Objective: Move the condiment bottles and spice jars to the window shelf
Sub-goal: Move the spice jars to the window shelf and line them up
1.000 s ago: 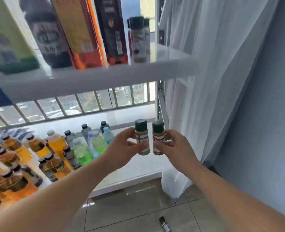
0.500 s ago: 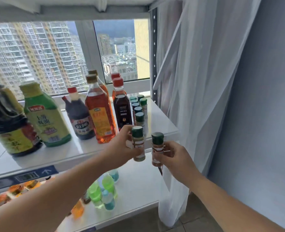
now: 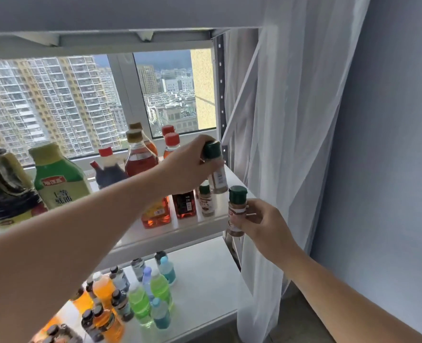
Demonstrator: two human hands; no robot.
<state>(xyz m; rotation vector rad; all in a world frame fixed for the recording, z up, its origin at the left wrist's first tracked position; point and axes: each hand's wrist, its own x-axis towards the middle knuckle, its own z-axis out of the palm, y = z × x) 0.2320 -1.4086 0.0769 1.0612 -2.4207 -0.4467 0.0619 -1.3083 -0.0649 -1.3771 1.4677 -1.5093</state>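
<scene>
My left hand [image 3: 190, 167] grips a green-capped spice jar [image 3: 216, 169] by its top, holding it tilted just above the right end of the white window shelf [image 3: 192, 227]. My right hand [image 3: 262, 219] holds a second green-capped spice jar [image 3: 237, 209] upright in front of the shelf's right front corner. Another spice jar [image 3: 206, 200] stands on the shelf between them. Behind my left arm stand an orange oil bottle [image 3: 140, 157], a dark red-capped sauce bottle [image 3: 184, 203], a green-labelled bottle [image 3: 59, 179] and a large dark jug [image 3: 4, 184].
A lower shelf [image 3: 205, 280] carries several small drink bottles [image 3: 140, 303] in green, blue and orange. A white curtain [image 3: 291, 144] hangs right beside the shelf's metal post [image 3: 221, 95]. A blue-grey wall [image 3: 390, 169] fills the right side. Another shelf board [image 3: 106, 38] runs overhead.
My left hand has lifted its jar up and forward over the shelf's right end. My right hand stays lower with its jar, and my view has risen slightly.
</scene>
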